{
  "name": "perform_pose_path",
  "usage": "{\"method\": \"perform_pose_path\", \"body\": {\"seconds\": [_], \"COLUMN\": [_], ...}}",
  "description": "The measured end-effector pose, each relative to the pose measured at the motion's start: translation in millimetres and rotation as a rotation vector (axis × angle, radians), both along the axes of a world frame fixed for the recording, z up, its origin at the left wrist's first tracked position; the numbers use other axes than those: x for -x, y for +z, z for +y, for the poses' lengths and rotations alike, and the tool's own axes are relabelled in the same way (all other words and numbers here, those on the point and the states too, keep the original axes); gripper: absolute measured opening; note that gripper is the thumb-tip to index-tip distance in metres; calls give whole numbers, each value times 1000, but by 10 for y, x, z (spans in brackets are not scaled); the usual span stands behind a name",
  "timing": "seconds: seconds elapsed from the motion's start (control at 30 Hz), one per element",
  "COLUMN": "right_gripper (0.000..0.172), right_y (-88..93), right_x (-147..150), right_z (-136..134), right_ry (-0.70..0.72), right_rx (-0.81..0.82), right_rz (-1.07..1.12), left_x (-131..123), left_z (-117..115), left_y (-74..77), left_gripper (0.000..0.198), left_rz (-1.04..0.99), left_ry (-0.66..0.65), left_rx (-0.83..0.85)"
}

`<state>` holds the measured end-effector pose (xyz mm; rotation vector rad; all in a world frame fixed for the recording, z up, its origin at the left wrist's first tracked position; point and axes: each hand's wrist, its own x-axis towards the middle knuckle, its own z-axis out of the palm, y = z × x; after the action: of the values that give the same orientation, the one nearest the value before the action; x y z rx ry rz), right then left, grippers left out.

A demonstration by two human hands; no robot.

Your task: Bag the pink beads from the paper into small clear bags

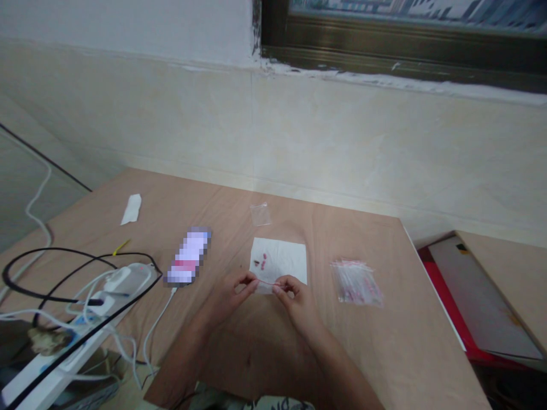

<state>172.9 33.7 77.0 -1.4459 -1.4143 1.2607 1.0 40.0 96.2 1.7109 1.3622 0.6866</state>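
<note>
A thin red cord [267,283] stretches between my two hands, just over the near edge of a white sheet of paper [288,259]. My left hand [238,290] pinches one end between thumb and fingertips. Its other end is pinched in my right hand [294,293]. On the paper's left part lie several small red pieces [264,261] and a small dark piece [256,263], too small to name. Right of the paper is a stack of clear plastic bags [356,282] with reddish contents. One small clear bag [260,214] lies flat behind the paper.
A phone [188,256] with a white cable lies left of my hands. At the far left, a white power strip [55,353] sits among tangled black and white cables. A white paper scrap [131,209] lies at the back left. The wall borders the wooden table [410,319].
</note>
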Motion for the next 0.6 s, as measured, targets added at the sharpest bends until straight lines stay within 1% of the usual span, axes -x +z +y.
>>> {"method": "perform_pose_path", "body": {"seconds": [0.1,0.23,0.33,0.4,0.53,0.6], "right_gripper": [9,9,12,13,12,13], "right_y": [1,16,46,64,80,86], "right_x": [-4,19,65,82,54,30], "right_z": [2,8,11,15,36,46], "right_ry": [-21,4,44,44,-13,-31], "right_rx": [-33,-67,3,55,87,101], "right_rz": [-36,-40,69,127,140,155], "left_x": [-18,-41,-70,-92,-107,-91], "left_z": [-22,-21,-9,-5,-6,-3], "left_y": [-5,-7,-8,-12,-24,-27], "left_gripper": [19,18,19,17,17,19], "left_rz": [-33,-39,-23,-21,-15,-16], "left_ry": [-52,-103,-87,-69,-71,-47], "left_rx": [21,28,-18,-44,-24,-13]}}
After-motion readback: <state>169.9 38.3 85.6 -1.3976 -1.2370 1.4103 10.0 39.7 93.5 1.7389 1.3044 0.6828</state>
